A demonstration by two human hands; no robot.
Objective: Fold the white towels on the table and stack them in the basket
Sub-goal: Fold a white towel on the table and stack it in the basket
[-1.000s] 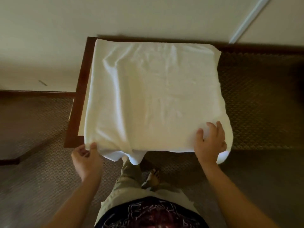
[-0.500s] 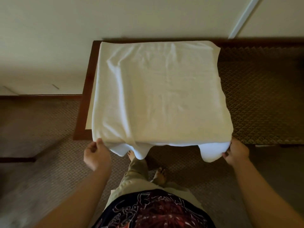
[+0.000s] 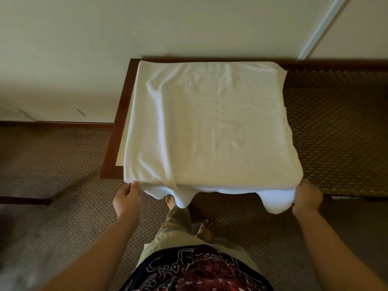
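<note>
Your left hand (image 3: 126, 201) and right hand (image 3: 307, 195) each pinch a near corner of the wrinkled white cloth towel (image 3: 210, 127) draped over the dark wooden counter (image 3: 117, 122), grips clamped.

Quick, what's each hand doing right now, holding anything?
Left hand: closed, pinching the near left corner of the white cloth towel.
Right hand: closed on the towel's near right corner.

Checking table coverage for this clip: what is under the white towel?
The white towel lies over a dark wooden table, visible only along its left edge. A pale strip shows beside that edge. Everything beneath the towel is covered. Both hands grip its near corners.
</note>
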